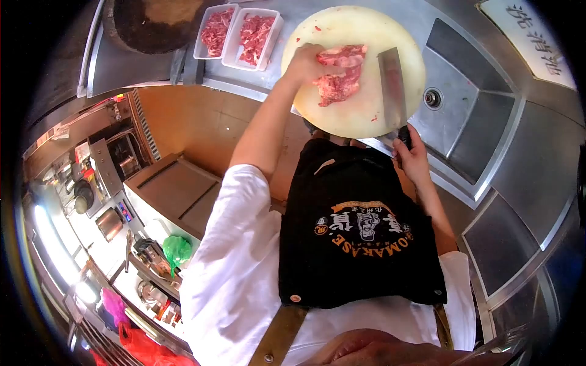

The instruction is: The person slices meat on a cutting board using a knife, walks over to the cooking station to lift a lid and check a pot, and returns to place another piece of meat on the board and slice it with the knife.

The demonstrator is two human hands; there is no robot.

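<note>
A slab of raw red meat (343, 76) with pale fat lies on a round, cream-coloured cutting board (317, 119). My left hand (307, 63) grips its left side, with the fingers partly over the top. In my right hand (414, 156) is the black handle of a cleaver (392, 85). Its broad blade rests over the right part of the board, apart from the slab and pointing away from me. Small meat scraps dot the board.
Two white plastic tubs (260, 60) of cut meat stand left of the board. Beyond them is a dark round block (137, 33). A steel sink (470, 131) with a drain lies to the right, partly under the board. A cabinet (177, 192) stands behind on the left.
</note>
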